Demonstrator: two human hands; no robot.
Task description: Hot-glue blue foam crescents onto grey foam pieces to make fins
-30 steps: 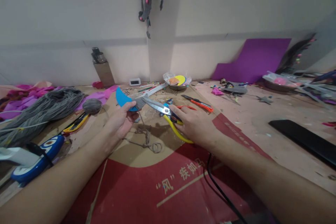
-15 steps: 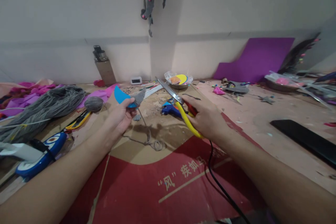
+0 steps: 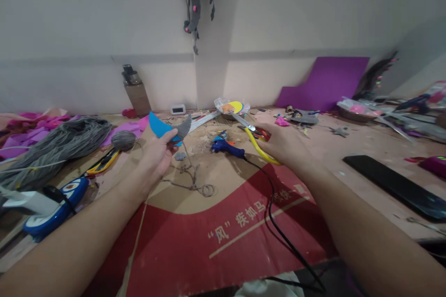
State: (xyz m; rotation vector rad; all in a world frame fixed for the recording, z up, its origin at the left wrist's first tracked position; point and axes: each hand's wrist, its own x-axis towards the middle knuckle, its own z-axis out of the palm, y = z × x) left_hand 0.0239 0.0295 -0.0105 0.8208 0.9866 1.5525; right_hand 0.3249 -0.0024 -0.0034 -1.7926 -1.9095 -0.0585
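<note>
Between the thumb and fingers of my left hand (image 3: 162,151) is a crescent-shaped piece (image 3: 159,126), blue on one part and grey on the other. Grey yarn (image 3: 190,177) trails down from it and lies curled on the cardboard. My right hand (image 3: 280,144) is closed round scissors (image 3: 259,146) with yellow-and-red handles; their blades point up and to the left. Just left of that hand, a blue hot glue gun (image 3: 228,148) lies on the cardboard, its black cord running towards me.
Red-printed cardboard (image 3: 181,246) covers the near surface. Grey yarn hanks (image 3: 66,144), a yarn ball (image 3: 123,140), a yellow utility knife (image 3: 104,161) and a blue power strip (image 3: 57,211) lie left. On the right are a black phone-like slab (image 3: 393,185) and a purple sheet (image 3: 334,83).
My right hand has moved right with the scissors, uncovering more of the glue gun. My left hand still holds the crescent in nearly the same place. The view has tilted up slightly.
</note>
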